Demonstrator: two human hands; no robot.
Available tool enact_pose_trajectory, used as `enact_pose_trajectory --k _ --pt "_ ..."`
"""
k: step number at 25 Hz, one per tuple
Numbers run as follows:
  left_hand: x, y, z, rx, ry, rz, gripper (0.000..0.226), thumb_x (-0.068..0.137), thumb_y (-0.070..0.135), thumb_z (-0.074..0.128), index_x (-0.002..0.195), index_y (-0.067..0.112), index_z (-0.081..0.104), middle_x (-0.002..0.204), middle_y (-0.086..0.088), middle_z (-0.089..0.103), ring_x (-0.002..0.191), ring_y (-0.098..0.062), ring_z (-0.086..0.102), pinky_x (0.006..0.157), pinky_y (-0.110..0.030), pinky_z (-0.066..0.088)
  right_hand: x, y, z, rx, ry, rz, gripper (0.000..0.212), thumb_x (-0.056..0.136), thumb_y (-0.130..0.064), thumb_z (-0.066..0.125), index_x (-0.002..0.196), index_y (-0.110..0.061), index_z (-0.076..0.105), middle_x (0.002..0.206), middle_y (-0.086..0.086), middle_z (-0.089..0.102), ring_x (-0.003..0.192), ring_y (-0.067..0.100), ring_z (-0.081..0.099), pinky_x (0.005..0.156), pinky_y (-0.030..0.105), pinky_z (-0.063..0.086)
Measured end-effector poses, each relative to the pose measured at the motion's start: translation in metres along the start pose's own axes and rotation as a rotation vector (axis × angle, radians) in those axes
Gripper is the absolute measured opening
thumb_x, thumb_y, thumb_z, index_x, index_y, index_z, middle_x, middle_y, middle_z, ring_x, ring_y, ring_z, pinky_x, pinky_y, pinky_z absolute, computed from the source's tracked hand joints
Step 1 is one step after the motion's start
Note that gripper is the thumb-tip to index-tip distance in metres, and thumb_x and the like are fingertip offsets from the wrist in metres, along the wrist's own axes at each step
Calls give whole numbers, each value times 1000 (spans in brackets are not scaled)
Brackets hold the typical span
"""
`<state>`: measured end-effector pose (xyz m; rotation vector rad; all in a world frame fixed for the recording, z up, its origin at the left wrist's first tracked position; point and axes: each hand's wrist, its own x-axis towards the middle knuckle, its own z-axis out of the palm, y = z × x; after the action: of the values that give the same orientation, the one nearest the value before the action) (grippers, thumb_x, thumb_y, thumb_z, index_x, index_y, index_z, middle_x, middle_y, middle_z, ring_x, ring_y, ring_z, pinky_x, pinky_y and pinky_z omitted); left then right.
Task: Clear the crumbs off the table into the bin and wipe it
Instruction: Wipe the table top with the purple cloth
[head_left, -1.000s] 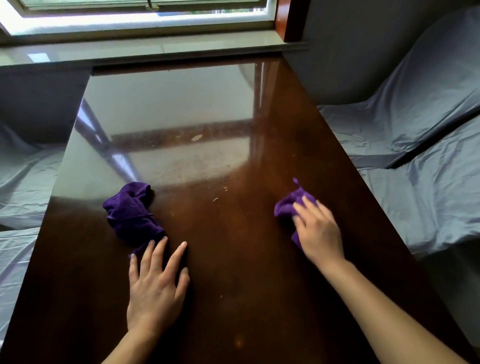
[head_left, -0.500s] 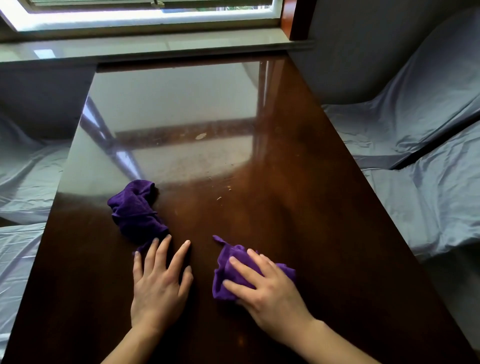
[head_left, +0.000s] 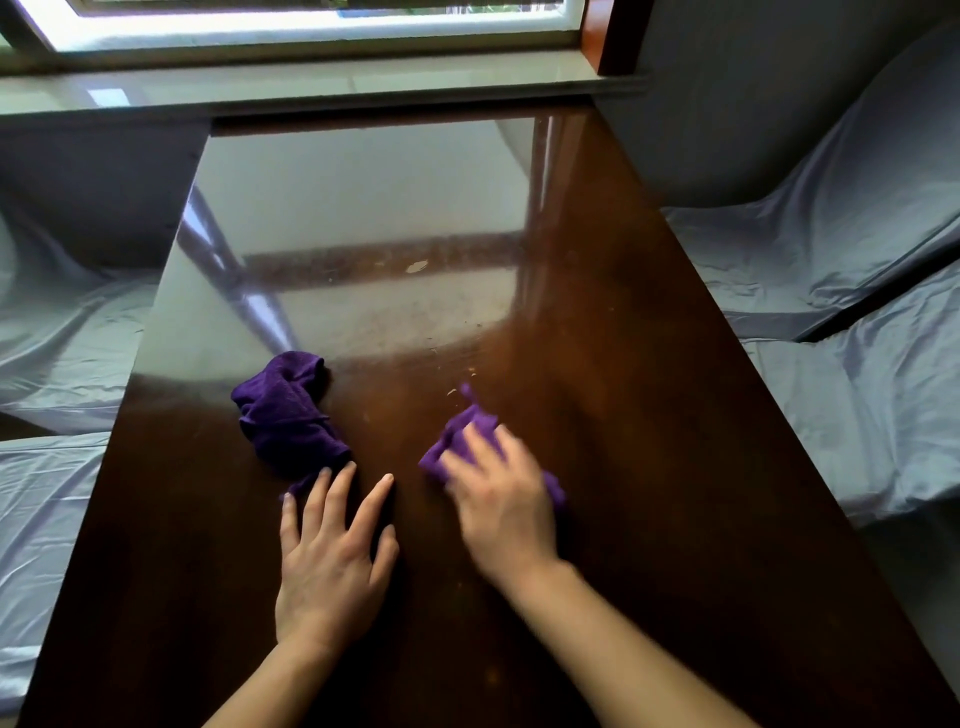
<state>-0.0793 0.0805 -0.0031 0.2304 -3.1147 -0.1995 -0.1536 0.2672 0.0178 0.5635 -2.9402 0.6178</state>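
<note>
Two hands work on the glossy brown table (head_left: 649, 415). The right hand (head_left: 501, 512) lies palm down on a small purple cloth (head_left: 467, 431), its fingers (head_left: 480, 452) spread loosely and blurred, pressing the cloth flat against the wood rather than gripping it; purple folds stick out past the fingertips and beside the little finger. A few pale crumbs (head_left: 460, 391) sit just beyond the cloth's far tip, and a larger pale flake (head_left: 416, 266) lies well beyond them in the reflected glare. The left hand (head_left: 332, 561) rests flat on the table, fingers (head_left: 332, 496) straight and fanned a little apart, holding nothing. Its fingertips touch or nearly touch the near end of a second, crumpled purple cloth (head_left: 288, 415), which lies bunched just beyond them. Grey-blue sheets (head_left: 857, 312) cover the seats on both sides of the table, and a window sill (head_left: 311, 88) runs along its far end.
</note>
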Motion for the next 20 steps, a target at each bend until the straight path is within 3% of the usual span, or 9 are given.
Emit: enact_pose_trajectory --k 2,5,7,10,13,14,17,20 --pt "0 0 -2 -18 14 11 58 86 50 35 141 34 43 149 -11 41 142 -31 27 114 -59 18 -43 -22 4 42 -68 -153 29 94 -33 54 121 -30 64 140 4 59 128 36 52 110 46 40" --pt "-1 -1 -3 -32 18 10 57 87 49 34 141 35 43 149 -10 41 143 -30 26 115 -58 17 -45 9 -4 -22 -73 -296 32 92 -30 58 123 -27 65 140 4 59 128 33 54 107 46 44" --pt "-1 0 -2 -43 17 2 56 87 49 34 142 37 41 151 -9 39 144 -28 22 116 -57 15 -18 53 -14 -109 -10 -163 33 91 -25 60 122 -22 67 139 8 60 127 35 55 108 46 43" --pt "-1 1 -2 -55 12 1 56 88 48 34 143 37 39 152 -8 38 145 -27 20 117 -56 12 28 109 -35 -144 65 194 36 94 -22 59 129 -15 63 143 15 54 134 36 47 115 45 34" --pt "-1 0 -3 -51 1 -9 56 88 48 34 143 38 39 152 -7 38 146 -27 20 116 -57 13 53 96 -28 -120 134 417 36 95 -23 58 129 -14 63 144 14 53 133 39 43 114 45 32" --pt "-2 1 -4 -50 -4 -12 56 88 49 34 142 38 39 152 -7 38 146 -27 21 116 -57 13 51 77 -23 -107 109 372 36 95 -25 58 129 -16 63 145 13 52 134 39 43 115 45 31" --pt "-1 2 -6 -70 -3 -18 57 86 48 35 142 37 41 151 -7 39 145 -26 21 116 -58 14 9 31 -8 -72 -76 -23 38 93 -35 55 129 -25 62 146 6 53 135 37 45 113 48 36" --pt "-1 1 -7 -108 21 -58 59 84 48 38 141 34 43 151 -10 39 146 -27 20 116 -59 14 -9 50 -20 -95 -142 -357 38 90 -35 55 126 -26 64 143 6 56 132 33 51 109 46 43"
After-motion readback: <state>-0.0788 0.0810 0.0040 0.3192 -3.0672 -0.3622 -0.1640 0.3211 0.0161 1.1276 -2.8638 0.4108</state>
